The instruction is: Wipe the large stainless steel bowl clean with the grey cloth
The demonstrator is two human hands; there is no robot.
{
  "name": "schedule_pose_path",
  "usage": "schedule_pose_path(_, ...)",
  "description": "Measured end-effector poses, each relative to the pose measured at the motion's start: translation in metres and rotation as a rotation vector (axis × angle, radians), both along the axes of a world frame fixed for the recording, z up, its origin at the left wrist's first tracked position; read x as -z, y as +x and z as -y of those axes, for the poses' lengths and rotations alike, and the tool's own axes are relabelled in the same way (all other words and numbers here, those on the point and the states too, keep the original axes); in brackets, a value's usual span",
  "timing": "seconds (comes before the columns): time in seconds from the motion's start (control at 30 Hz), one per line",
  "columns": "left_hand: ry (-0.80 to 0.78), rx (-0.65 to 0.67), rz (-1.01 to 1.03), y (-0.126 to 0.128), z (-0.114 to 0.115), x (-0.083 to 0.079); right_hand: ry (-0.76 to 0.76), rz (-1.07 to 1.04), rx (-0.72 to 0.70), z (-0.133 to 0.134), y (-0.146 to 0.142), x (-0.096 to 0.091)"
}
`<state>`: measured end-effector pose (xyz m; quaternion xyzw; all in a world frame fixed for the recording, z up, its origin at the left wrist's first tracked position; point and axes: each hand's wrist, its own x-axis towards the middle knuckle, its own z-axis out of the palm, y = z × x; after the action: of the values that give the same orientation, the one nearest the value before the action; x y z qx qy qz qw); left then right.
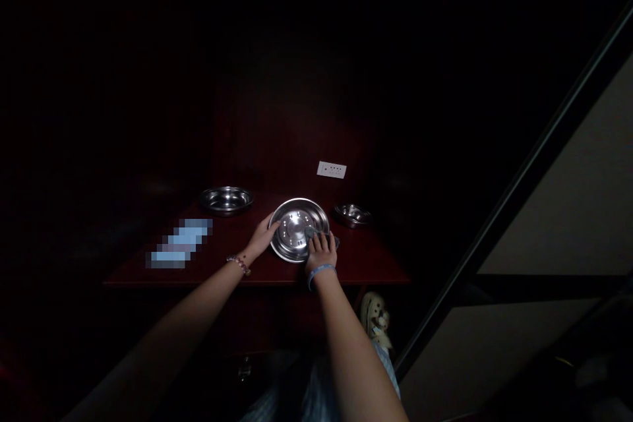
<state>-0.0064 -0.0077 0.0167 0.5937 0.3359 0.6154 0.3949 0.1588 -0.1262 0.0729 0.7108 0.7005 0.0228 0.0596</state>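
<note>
A shiny steel plate [297, 227] is tilted up on the dark red table [376, 264], its face toward me. My left hand [260, 237] grips the plate's left rim and props it. My right hand [321, 249] presses a small grey cloth [312, 233] against the lower right of the plate's face, fingers curled over it. A beaded bracelet is on my left wrist and a blue band on my right.
A wider steel dish [226, 199] sits at the back left of the table and a small steel bowl [352, 213] at the back right. A white socket plate [331, 169] is on the wall behind. A blurred pale patch [180, 244] lies at the left. The room is very dark.
</note>
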Motion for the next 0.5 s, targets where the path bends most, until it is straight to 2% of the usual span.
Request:
schedule_pose_path(0.13, 0.002, 0.037, -0.032, -0.002, 0.006, -0.001, -0.041, 0.014, 0.012, -0.001, -0.007, 0.006)
schedule_pose_path(0.27, -0.075, 0.097, -0.062, 0.0, 0.015, -0.003, -0.09, -0.029, 0.019, -0.002, -0.017, 0.01)
schedule_pose_path(0.5, -0.116, 0.229, -0.146, 0.003, 0.02, 0.0, -0.035, -0.142, -0.01, -0.006, -0.026, 0.02)
